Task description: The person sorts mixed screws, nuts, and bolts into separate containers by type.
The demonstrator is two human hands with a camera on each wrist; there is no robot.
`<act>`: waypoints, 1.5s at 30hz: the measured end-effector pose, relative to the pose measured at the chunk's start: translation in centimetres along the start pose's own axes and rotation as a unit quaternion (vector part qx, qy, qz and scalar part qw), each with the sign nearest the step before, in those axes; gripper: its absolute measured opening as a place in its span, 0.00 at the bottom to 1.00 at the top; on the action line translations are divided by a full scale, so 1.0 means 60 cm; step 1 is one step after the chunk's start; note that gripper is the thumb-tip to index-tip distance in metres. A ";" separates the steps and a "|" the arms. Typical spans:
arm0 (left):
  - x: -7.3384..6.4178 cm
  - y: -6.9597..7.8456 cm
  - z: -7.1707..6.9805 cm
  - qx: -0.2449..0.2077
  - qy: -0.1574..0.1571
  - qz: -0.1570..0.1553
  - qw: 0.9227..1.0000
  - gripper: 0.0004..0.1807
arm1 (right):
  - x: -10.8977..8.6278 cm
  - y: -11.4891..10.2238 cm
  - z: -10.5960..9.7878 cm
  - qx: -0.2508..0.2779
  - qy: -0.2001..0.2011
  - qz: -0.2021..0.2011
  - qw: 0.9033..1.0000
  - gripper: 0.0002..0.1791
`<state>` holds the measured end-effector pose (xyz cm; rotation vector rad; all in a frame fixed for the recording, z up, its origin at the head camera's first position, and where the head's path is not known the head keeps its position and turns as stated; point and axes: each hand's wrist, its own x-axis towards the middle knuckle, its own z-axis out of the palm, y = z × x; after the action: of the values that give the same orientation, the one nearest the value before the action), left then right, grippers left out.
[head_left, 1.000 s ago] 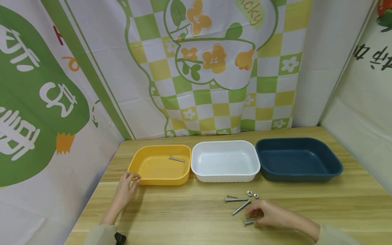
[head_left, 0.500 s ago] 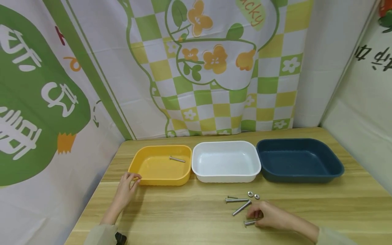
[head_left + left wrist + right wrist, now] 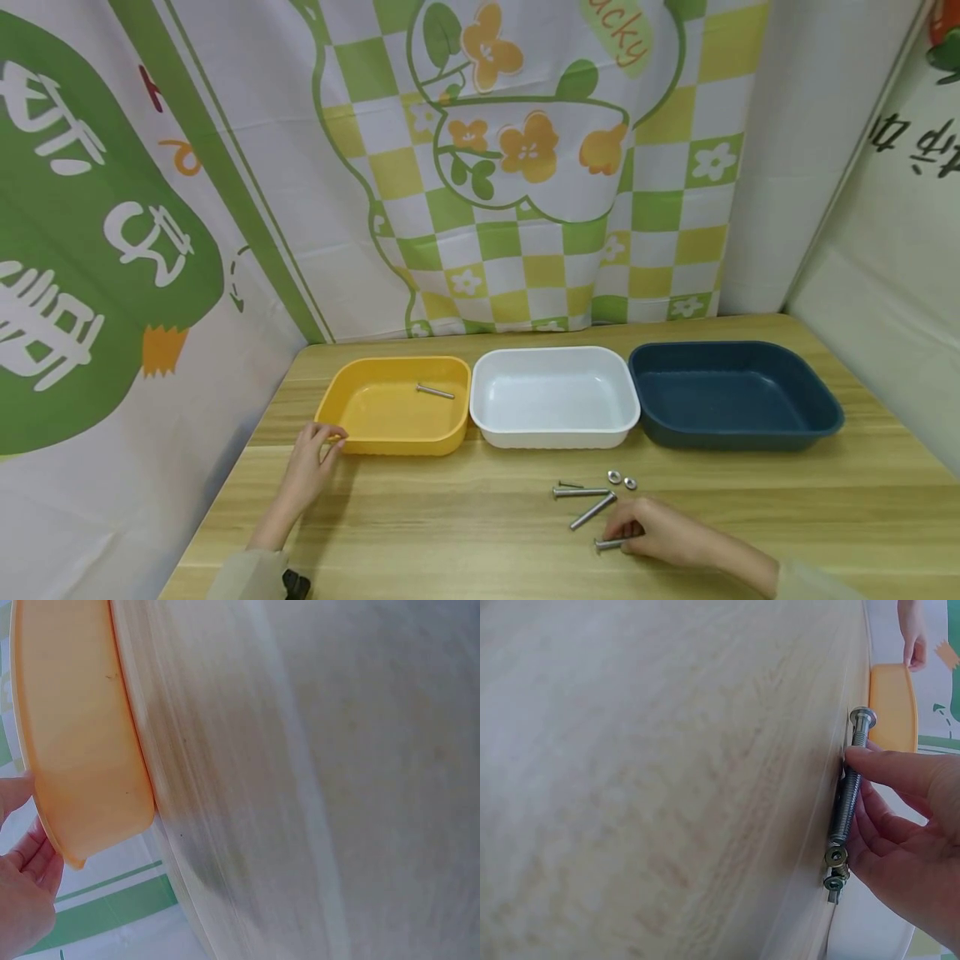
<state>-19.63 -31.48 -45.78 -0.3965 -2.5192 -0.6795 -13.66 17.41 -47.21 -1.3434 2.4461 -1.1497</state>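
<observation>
My left hand (image 3: pixel 309 458) pinches the near left corner of the yellow plastic bin (image 3: pixel 397 446), thumb and fingers on either side of its rim in the left wrist view. Inside that bin lies one bolt (image 3: pixel 435 391). At the front right of the table, my right hand (image 3: pixel 663 532) pinches a silver bolt (image 3: pixel 849 787) between thumb and fingers, its round head pointing left in the head view. Close by on the table are two thick bolts (image 3: pixel 592 511), a thin screw (image 3: pixel 570 484) and two nuts (image 3: pixel 615 477).
To the right of the yellow bin stand a white bin (image 3: pixel 555 437) and a dark blue bin (image 3: pixel 738 437), side by side in a row. The wooden table (image 3: pixel 450 525) ends at a printed cloth (image 3: pixel 525 250) behind the bins, with more cloth at both sides.
The bolt in my right hand has turned slightly and now looks more level, with its head a little higher. My left hand stays on the yellow bin's rim.
</observation>
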 end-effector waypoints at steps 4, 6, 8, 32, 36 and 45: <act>0.000 -0.001 0.001 -0.002 0.005 0.001 1.000 0.07 | 0.002 -0.002 0.001 -0.010 -0.002 0.005 1.000 0.10; 0.001 0.000 0.000 -0.003 0.005 0.002 1.000 0.07 | 0.004 -0.003 0.001 -0.010 -0.005 0.015 1.000 0.10; 0.002 0.000 0.001 -0.002 0.004 0.004 1.000 0.07 | 0.005 -0.004 0.001 -0.007 -0.008 0.024 1.000 0.09; 0.001 -0.002 0.001 0.007 0.002 -0.001 1.000 0.07 | 0.055 -0.025 -0.016 -0.006 0.008 0.002 1.000 0.10; 0.001 -0.002 0.001 0.006 0.004 0.003 1.000 0.07 | 0.066 -0.028 -0.018 0.011 0.002 0.020 1.000 0.09; 0.000 -0.003 0.001 0.003 0.012 0.010 1.000 0.07 | 0.093 -0.036 -0.016 0.012 0.003 0.051 0.999 0.09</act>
<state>-19.71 -31.57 -45.91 -0.4092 -2.4910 -0.6637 -15.99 12.98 -43.75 -1.1941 2.4656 -1.1554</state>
